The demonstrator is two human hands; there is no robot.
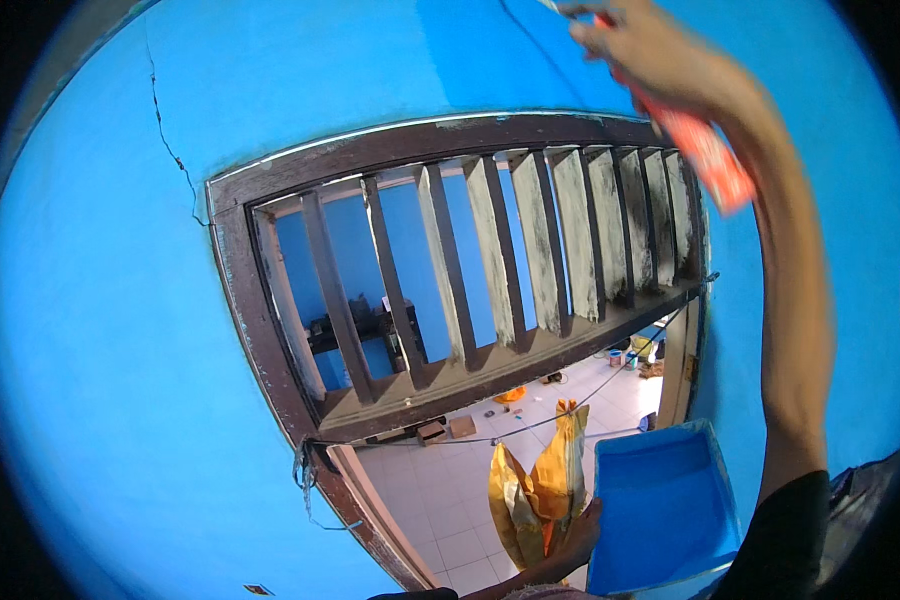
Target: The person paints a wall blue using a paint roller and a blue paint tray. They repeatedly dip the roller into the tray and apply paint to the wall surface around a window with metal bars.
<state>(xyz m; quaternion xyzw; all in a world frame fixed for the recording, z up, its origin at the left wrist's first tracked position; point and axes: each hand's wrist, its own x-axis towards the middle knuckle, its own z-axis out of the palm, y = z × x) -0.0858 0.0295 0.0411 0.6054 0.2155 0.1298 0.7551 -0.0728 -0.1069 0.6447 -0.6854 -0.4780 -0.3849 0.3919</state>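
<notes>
My right hand (pixel 649 49) is raised high at the upper right, closed around the orange-red handle (pixel 701 154) of a tool. The handle slants down along my forearm and is blurred. A bit of metal shows past my fingers, and the tool's working end lies outside the picture. Low in the view, my left hand (pixel 585 531) grips the left edge of a paint tray (pixel 726 487) coated inside with blue paint. Above the wooden vent frame (pixel 360 150), a darker blue patch (pixel 502 64) stands out on the light blue wall (pixel 112 300).
Slanted wooden slats (pixel 439 262) fill the vent over a doorway. A dark cord (pixel 529 433) crosses the opening, with a yellow-gold cloth or bag (pixel 559 480) hanging from it. Cardboard boxes (pixel 463 427) and paint cans lie on the tiled floor (pixel 450 517) beyond. A crack (pixel 166 146) runs down the wall.
</notes>
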